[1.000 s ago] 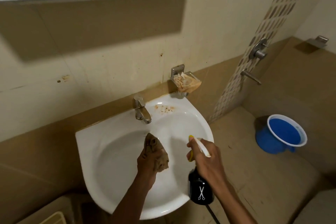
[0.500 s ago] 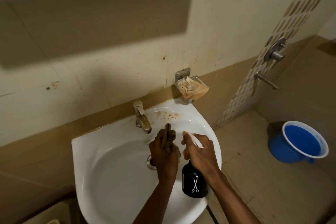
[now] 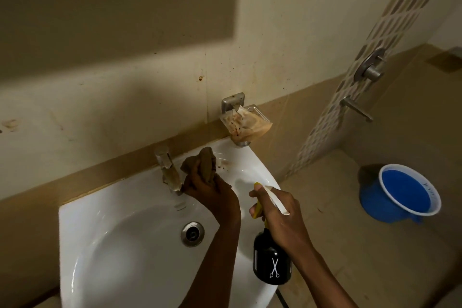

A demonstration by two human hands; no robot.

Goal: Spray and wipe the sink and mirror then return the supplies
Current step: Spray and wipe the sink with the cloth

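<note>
A white sink [image 3: 105, 245] fills the lower left, with a metal drain [image 3: 192, 234] in its basin and a steel tap [image 3: 168, 170] at its back rim. My left hand [image 3: 212, 194] is shut on a bunched brown cloth [image 3: 202, 164], pressed to the back rim just right of the tap, beside brown stains [image 3: 223, 165]. My right hand [image 3: 280, 217] grips a black spray bottle [image 3: 271, 264] with a white and yellow trigger head, held over the sink's right edge. The mirror is out of view.
A wall soap dish [image 3: 243, 122] holding stained paper hangs above the sink's right corner. A blue bucket [image 3: 405, 194] stands on the tiled floor at right. A wall valve [image 3: 370, 69] and spout [image 3: 355, 109] sit on the patterned tile strip.
My left hand has carried the cloth from the basin up to the back rim beside the tap. The view has tilted down, so the white cabinet above has left the frame.
</note>
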